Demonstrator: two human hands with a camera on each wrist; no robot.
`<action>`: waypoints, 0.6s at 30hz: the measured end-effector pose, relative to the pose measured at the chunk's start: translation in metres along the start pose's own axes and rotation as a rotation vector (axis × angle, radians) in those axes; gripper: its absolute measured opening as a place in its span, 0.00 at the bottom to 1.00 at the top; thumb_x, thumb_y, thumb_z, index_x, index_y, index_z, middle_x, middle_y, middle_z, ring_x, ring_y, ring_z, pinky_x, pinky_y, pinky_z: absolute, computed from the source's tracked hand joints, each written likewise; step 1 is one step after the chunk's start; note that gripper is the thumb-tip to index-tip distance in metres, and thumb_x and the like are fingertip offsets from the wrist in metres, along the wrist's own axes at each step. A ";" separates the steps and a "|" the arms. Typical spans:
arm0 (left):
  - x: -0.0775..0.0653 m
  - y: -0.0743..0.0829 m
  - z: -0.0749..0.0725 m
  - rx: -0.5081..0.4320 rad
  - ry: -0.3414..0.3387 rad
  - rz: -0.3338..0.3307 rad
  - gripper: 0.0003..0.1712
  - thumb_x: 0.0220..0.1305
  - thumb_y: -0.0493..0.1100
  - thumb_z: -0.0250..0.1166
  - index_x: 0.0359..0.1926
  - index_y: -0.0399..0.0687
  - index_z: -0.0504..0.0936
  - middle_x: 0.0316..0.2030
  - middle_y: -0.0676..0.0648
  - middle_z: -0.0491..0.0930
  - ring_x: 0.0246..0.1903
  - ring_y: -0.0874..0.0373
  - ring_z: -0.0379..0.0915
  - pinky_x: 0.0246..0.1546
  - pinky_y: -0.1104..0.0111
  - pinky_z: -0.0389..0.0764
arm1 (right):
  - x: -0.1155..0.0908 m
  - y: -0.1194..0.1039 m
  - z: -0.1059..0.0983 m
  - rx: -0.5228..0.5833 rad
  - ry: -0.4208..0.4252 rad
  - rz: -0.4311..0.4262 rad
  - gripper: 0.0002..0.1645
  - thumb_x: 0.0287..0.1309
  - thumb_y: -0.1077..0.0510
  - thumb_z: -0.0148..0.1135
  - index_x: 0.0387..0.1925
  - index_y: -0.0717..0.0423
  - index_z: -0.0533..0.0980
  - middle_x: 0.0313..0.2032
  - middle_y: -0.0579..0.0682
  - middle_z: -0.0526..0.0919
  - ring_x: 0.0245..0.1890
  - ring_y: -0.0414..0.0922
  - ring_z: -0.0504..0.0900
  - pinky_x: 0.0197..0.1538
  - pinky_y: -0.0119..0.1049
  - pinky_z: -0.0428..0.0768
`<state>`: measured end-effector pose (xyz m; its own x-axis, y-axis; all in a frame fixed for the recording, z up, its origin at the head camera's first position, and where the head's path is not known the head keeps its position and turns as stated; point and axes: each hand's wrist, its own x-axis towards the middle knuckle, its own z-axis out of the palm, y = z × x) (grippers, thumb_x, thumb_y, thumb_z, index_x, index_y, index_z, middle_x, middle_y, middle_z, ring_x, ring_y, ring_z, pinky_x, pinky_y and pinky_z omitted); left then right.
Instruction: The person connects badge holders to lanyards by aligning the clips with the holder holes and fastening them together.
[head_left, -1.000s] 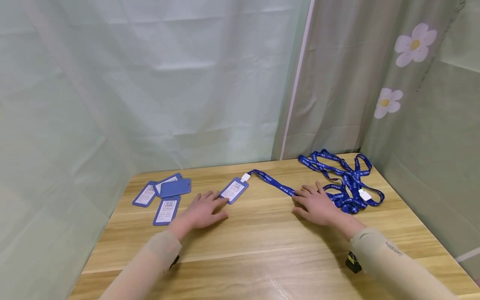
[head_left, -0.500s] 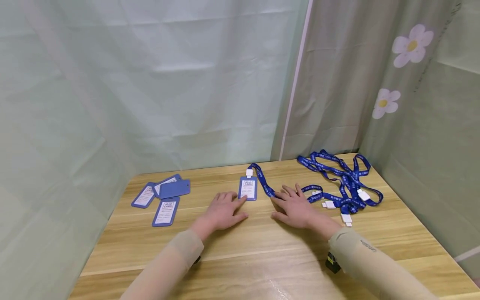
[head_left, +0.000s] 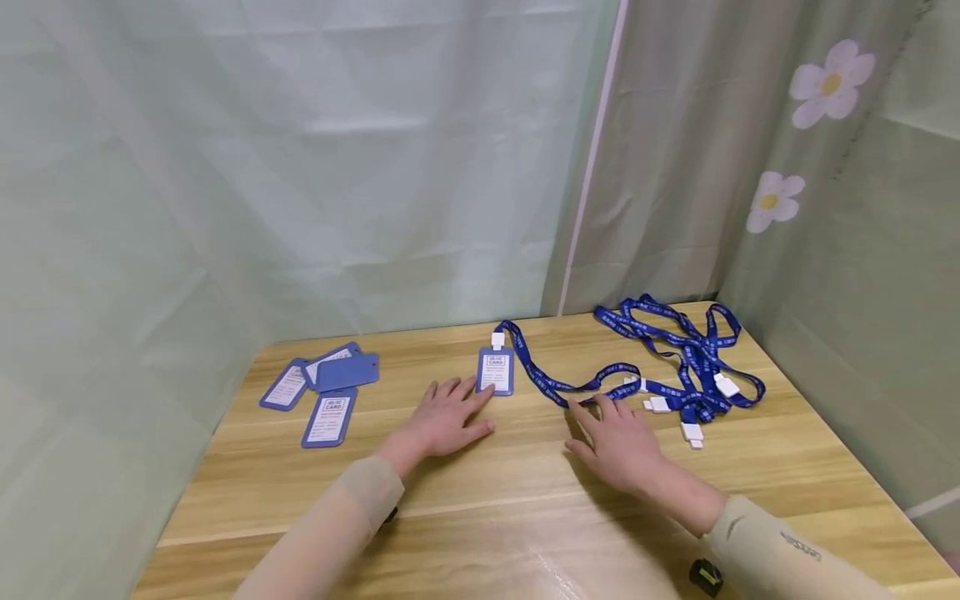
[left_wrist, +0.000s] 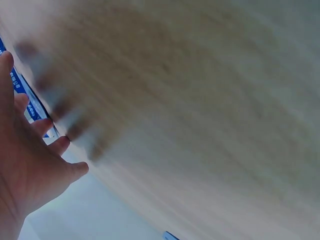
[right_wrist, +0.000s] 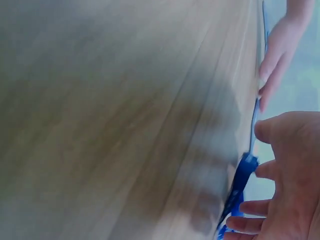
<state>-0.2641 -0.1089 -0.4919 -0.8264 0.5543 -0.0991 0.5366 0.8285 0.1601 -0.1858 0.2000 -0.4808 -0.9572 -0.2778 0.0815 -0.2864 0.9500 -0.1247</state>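
In the head view a blue card holder (head_left: pixel 497 385) lies face up near the middle of the table. A white clip (head_left: pixel 497 340) at its top joins it to a blue printed lanyard (head_left: pixel 534 372), which curves right into a loop. My left hand (head_left: pixel 442 421) rests palm down with fingers spread, its index fingertip on the holder's lower edge. My right hand (head_left: pixel 618 450) is over the table just in front of the lanyard, fingers extended, index fingertip right at the strap. The right wrist view shows that hand (right_wrist: pixel 295 175) beside the blue strap (right_wrist: pixel 242 175).
Several more blue card holders lie at the left, one face down (head_left: pixel 348 372) and another in front (head_left: pixel 328 418). A tangle of blue lanyards (head_left: pixel 701 358) with white clips (head_left: pixel 692 434) covers the back right. Curtains (head_left: pixel 420 167) enclose the wooden table (head_left: pixel 480 517).
The card holder moved right and turned straight, my left hand moving along with it. My right hand went left with the lanyard, then back right and nearer, uncovering the strap's loop.
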 end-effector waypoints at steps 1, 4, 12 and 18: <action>0.001 0.000 0.000 0.002 -0.002 -0.004 0.41 0.75 0.72 0.46 0.81 0.64 0.55 0.80 0.41 0.50 0.76 0.36 0.46 0.72 0.34 0.45 | 0.002 0.002 0.002 0.018 0.000 0.000 0.41 0.70 0.34 0.58 0.76 0.46 0.66 0.68 0.68 0.68 0.66 0.68 0.67 0.63 0.68 0.68; 0.003 0.002 0.002 0.013 -0.012 -0.015 0.41 0.74 0.73 0.44 0.81 0.66 0.56 0.80 0.42 0.49 0.77 0.36 0.45 0.72 0.34 0.45 | 0.013 0.008 0.008 0.068 -0.009 0.012 0.42 0.71 0.34 0.56 0.78 0.47 0.63 0.70 0.69 0.66 0.69 0.69 0.65 0.68 0.70 0.61; 0.014 0.014 0.004 -0.005 -0.021 -0.022 0.41 0.73 0.75 0.41 0.81 0.68 0.56 0.81 0.44 0.47 0.78 0.37 0.43 0.73 0.35 0.42 | 0.051 0.021 0.016 0.158 -0.023 0.045 0.39 0.75 0.35 0.49 0.77 0.51 0.64 0.76 0.66 0.58 0.75 0.65 0.57 0.73 0.71 0.40; 0.024 0.029 0.001 0.000 -0.024 -0.034 0.41 0.74 0.74 0.41 0.80 0.66 0.57 0.80 0.43 0.48 0.78 0.37 0.43 0.73 0.34 0.41 | 0.080 0.031 0.016 0.175 0.012 -0.012 0.33 0.78 0.43 0.48 0.69 0.64 0.71 0.73 0.64 0.66 0.74 0.61 0.62 0.75 0.67 0.44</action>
<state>-0.2682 -0.0712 -0.4909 -0.8397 0.5279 -0.1276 0.5085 0.8467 0.1567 -0.2717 0.2051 -0.4938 -0.9533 -0.2863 0.0959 -0.3020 0.9071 -0.2934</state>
